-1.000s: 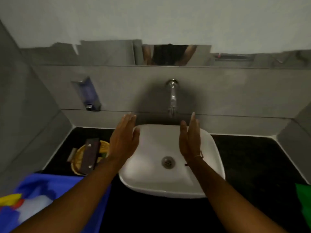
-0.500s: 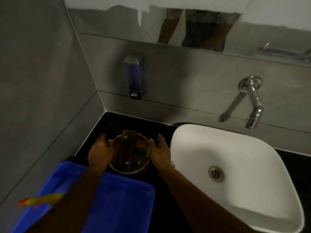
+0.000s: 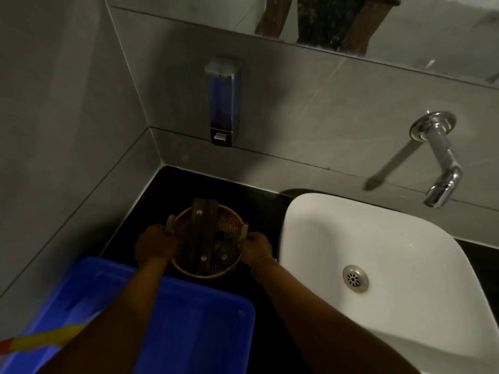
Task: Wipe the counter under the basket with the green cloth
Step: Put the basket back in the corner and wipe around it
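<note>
A round woven basket (image 3: 231, 220) with dark packets in it sits on the black counter (image 3: 186, 184) in the left corner, beside the basin. My left hand (image 3: 155, 247) grips the basket's left handle. My right hand (image 3: 256, 249) grips its right handle. Whether the basket rests on the counter or is lifted off it I cannot tell. The green cloth is out of view.
A blue plastic tub (image 3: 189, 319) stands right in front of the basket, with a yellow and red object (image 3: 40, 338) at its left. The white basin (image 3: 378, 265) lies to the right under a wall tap (image 3: 442, 168). A soap dispenser (image 3: 222, 101) hangs on the wall above.
The view swung left from the basin to the corner. Both hands moved from above the basin to the basket and closed on its two handles.
</note>
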